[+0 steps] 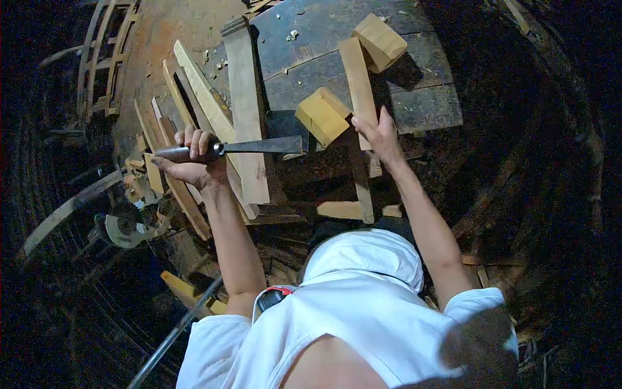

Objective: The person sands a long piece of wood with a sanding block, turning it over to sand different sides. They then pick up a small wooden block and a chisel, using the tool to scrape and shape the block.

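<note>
We have our left hand (194, 170) wrapped round the handle of a chisel (265, 145), palm up, with the blade pointing to our right, across a plank (249, 97), its tip just beside the near block (322, 117). Our right hand (385, 141) grasps the near end of a strip (357, 78), which runs forward and slightly left from that grip. The strip's long axis lies roughly crosswise to the chisel's, and the right hand is the nearer one to both the strip and the near block, which sits just forward and left of it. The far block (381, 42) lies farther forward, beside the strip's far end, on the bench (421, 104). We can read no brand, label or writing on any of these.
</note>
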`<state>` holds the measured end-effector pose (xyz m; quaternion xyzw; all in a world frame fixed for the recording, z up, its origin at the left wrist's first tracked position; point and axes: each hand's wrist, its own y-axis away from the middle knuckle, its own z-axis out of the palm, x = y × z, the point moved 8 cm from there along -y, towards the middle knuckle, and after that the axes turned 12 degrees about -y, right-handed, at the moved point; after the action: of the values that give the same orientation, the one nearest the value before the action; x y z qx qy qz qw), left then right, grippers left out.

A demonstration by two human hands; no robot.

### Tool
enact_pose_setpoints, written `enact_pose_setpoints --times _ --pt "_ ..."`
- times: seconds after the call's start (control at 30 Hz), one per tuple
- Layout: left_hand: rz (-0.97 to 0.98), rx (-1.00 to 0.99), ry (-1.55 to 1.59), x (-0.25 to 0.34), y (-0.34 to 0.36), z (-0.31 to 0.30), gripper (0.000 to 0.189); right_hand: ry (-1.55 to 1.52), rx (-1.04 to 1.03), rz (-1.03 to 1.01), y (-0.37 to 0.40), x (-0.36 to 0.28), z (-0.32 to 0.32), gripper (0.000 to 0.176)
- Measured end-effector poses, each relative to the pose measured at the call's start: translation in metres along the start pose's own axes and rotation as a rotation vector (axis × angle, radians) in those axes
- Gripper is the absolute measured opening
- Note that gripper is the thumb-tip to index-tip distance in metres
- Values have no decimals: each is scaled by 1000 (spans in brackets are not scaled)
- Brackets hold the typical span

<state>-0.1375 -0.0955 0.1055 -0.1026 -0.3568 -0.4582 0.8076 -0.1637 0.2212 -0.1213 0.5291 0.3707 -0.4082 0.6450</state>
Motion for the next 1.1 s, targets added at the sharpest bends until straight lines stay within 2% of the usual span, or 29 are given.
enact_pose_setpoints --times 0.1,0.13,0.3,0.33,0.43,0.6,0.73,0.8,0.83,1.0,1.1 --pt "65 -2 -163 5 -3 3 63 129 -46 -81 -16 -10 3 50" --pt "89 -27 -229 6 -5 8 64 148 -92 -216 -19 -24 8 47" --pt "144 -23 -491 11 -16 33 68 166 -171 -116 -41 -61 23 48" --pt "150 -81 -494 10 -20 38 69 187 -187 -119 -45 -67 28 49" --pt "158 -56 -523 4 -25 48 67 251 -172 -159 -67 -57 30 52" --pt "177 -123 -544 2 -41 48 69 254 -303 -242 -75 -73 37 56" --pt "231 -83 -581 2 -57 49 70 184 -386 -190 -80 -88 43 56" --pt "230 -108 -575 -4 -64 55 72 282 -518 -106 -85 -80 54 57" --pt "230 -106 -574 -7 -67 57 72 284 -519 -105 -89 -81 55 57" --pt "200 -246 -558 -22 -80 60 71 406 -699 -74 -81 -80 72 56" --pt "163 -315 -488 -30 -84 59 67 438 -706 -97 -67 -75 77 54"
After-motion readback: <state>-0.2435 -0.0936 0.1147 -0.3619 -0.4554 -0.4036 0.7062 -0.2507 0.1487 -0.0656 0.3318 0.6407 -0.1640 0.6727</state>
